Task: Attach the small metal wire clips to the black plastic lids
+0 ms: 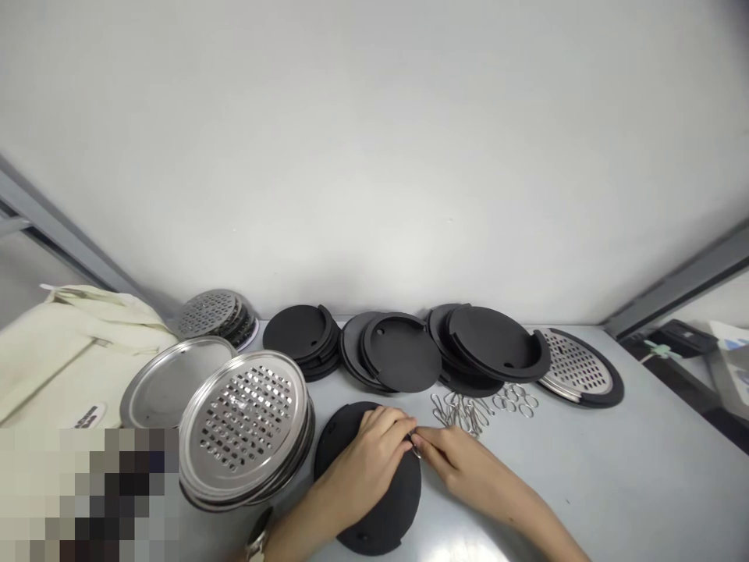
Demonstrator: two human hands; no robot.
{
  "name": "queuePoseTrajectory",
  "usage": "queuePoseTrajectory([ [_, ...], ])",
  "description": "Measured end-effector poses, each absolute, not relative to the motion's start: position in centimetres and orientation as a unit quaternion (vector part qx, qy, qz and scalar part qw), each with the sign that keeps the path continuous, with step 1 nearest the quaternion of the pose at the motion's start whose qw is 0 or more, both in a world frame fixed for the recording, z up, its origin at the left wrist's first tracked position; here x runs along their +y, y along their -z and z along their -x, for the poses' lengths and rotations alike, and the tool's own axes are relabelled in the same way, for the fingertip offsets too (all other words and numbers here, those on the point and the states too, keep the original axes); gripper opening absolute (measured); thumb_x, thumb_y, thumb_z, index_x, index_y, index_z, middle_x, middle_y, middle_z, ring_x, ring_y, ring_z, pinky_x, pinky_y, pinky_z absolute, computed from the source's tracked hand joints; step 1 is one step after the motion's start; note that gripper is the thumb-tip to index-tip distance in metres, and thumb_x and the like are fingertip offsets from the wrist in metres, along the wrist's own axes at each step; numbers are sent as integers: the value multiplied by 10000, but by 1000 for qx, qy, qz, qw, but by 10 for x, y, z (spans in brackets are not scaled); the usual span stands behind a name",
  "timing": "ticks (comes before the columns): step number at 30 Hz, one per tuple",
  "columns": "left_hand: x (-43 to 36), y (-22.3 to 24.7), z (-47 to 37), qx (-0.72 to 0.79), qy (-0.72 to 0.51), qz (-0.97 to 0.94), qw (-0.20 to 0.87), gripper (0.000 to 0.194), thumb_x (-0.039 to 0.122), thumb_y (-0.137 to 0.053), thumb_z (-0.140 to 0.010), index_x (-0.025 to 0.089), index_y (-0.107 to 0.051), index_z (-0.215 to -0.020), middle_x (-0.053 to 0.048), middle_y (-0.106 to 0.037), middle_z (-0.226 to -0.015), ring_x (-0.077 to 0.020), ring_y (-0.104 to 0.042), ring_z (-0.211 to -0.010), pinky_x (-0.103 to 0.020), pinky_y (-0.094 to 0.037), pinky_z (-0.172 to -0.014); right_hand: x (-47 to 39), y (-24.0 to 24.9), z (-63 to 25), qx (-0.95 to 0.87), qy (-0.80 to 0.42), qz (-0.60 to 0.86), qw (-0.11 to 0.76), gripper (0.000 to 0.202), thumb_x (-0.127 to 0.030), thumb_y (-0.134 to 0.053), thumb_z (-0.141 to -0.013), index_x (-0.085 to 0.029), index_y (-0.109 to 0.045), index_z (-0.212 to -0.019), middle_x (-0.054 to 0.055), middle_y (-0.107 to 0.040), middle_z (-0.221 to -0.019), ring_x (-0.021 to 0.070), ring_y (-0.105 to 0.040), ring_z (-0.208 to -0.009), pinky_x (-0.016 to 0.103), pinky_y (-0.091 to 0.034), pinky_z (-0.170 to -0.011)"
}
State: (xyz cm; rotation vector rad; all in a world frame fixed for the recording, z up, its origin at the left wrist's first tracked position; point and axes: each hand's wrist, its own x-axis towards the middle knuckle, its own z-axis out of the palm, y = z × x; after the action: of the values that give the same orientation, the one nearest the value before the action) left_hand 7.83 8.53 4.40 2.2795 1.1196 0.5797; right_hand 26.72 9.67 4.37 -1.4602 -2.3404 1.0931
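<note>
A round black plate (374, 515) with a raised rim and small holes lies on the table in front of me. My left hand (374, 460) rests across it, its fingers closed in a pinch near the plate's upper right edge. There my right hand (453, 460) meets it, thumb and forefinger pinched on a small metal ring (417, 451). What the left fingertips hold is hidden between the two hands. Just beyond my right hand lie a loose pile of wire hooks (462, 411) and several metal rings (515, 400).
Perforated metal grater discs (249, 421) are stacked at left, beside a plain metal disc (175, 382) and smaller graters (207, 314). Black plates (403, 355) stand in stacks along the wall. A black-rimmed grater (579, 367) lies at right. A cream cloth bag (64, 351) is far left.
</note>
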Motion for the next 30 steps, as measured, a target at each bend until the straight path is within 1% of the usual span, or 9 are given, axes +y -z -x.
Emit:
queuePoseTrajectory([
  [7,85,-45,-78,415,-212,-844,266,369,121,-380,-949,250,-443,-1289,-47,-529,-1138,-188,-484,-1067,-365,-417,-959,95,-44,-265,-787,-354,499,84,376,-339,-293,-958,-175,-533,-719,10,-553,-624,125,-475,-550,229,-283,-525],
  [11,85,-46,-77,412,-212,-846,265,386,113,-379,-946,254,-432,-1302,-45,-527,-1146,-184,-481,-1078,-355,-420,-963,95,-45,-263,-789,-342,504,80,371,-330,-303,-948,-173,-521,-692,5,-538,-606,122,-462,-543,228,-267,-513],
  [15,85,-47,-77,412,-212,-848,259,351,120,-378,-946,238,-465,-1265,-50,-536,-1128,-183,-492,-1072,-352,-425,-960,96,-46,-262,-790,-338,507,74,361,-323,-307,-942,-174,-515,-687,3,-536,-600,121,-460,-545,226,-258,-508],
  [22,85,-48,-77,411,-200,-851,258,252,112,-391,-940,202,-516,-1140,-45,-536,-1106,-175,-492,-1052,-343,-415,-964,96,-40,-262,-790,-333,510,78,347,-320,-325,-932,-171,-507,-677,0,-529,-596,120,-466,-556,224,-260,-513],
  [30,83,-46,-77,408,-213,-850,255,250,132,-379,-950,204,-522,-1143,-54,-541,-1101,-178,-507,-1036,-340,-434,-935,98,-37,-265,-791,-346,496,87,331,-294,-335,-926,-169,-480,-655,-15,-507,-588,105,-455,-531,222,-250,-508],
])
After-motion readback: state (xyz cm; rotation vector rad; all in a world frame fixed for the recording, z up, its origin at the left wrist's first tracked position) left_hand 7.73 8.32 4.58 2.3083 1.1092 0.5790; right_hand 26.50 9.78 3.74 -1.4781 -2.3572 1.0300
